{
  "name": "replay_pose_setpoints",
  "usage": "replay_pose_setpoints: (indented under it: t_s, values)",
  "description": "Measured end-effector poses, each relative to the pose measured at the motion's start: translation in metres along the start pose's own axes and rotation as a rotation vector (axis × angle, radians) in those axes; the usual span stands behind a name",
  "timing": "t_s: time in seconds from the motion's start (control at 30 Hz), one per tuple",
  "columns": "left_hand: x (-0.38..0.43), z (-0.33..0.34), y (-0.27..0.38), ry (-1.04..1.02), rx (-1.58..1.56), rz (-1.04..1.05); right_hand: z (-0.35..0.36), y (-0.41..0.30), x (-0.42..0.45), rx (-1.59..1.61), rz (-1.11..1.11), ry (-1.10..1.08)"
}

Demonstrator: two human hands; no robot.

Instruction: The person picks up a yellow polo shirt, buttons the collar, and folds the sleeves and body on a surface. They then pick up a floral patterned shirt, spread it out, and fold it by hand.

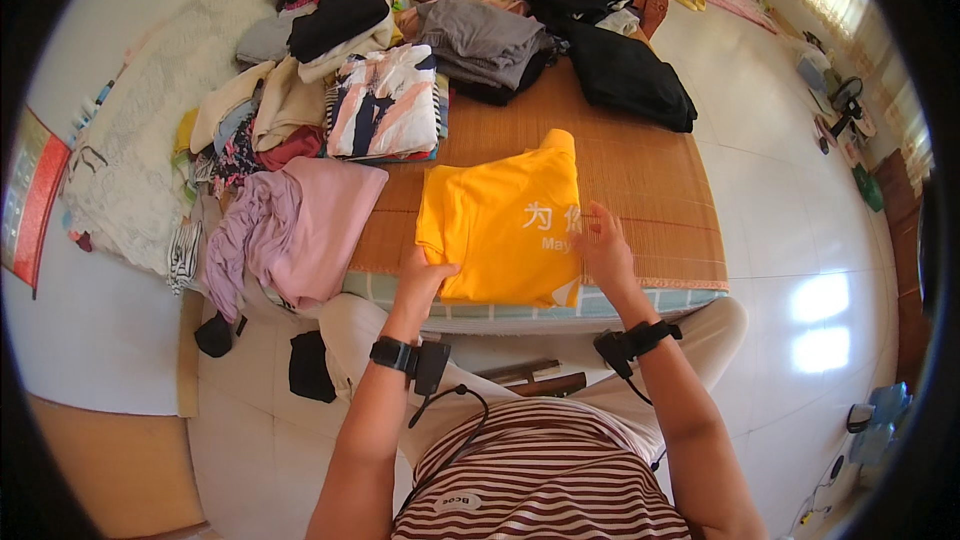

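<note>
A yellow shirt point(495, 232) with white printed writing lies folded into a rough rectangle at the near edge of a woven bamboo mat point(645, 187). At its lower left corner my left hand point(426, 277) grips the cloth, thumb on top and fingers hidden beneath. My right hand point(606, 244) is at the shirt's right edge with its fingers apart; whether the fingertips touch the cloth is unclear. Left of the shirt lies a loose pink garment point(315, 217). Beyond it sits a folded stack topped by a white, pink and navy patterned garment point(386, 101).
Grey folded clothes point(480, 37) and black trousers point(630, 75) lie along the far part of the mat. More clothes point(337, 22) are heaped at the back left. Black cloth point(311, 367) rests on the tiled floor point(772, 240) by my left leg. A fan point(847, 101) stands at right.
</note>
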State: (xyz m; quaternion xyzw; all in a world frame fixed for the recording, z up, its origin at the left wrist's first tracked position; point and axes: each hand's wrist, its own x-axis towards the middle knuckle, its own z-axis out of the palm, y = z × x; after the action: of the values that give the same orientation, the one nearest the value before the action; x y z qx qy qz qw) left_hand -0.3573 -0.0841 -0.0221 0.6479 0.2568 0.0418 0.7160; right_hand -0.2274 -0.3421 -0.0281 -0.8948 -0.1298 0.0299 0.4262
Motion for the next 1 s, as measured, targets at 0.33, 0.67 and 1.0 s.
replay_pose_setpoints:
  t_s: [0.33,0.67,1.0]
  values:
    - [-0.008,0.005,0.014,0.364,0.704,0.460,0.007,-0.031,0.004,-0.273,-0.437,0.098]
    - [0.059,0.035,-0.008,0.153,1.407,0.603,0.044,-0.017,0.032,-0.549,-0.482,-0.057]
    - [0.062,0.031,-0.027,0.234,1.287,0.676,0.049,-0.004,0.031,-0.480,-0.497,-0.034]
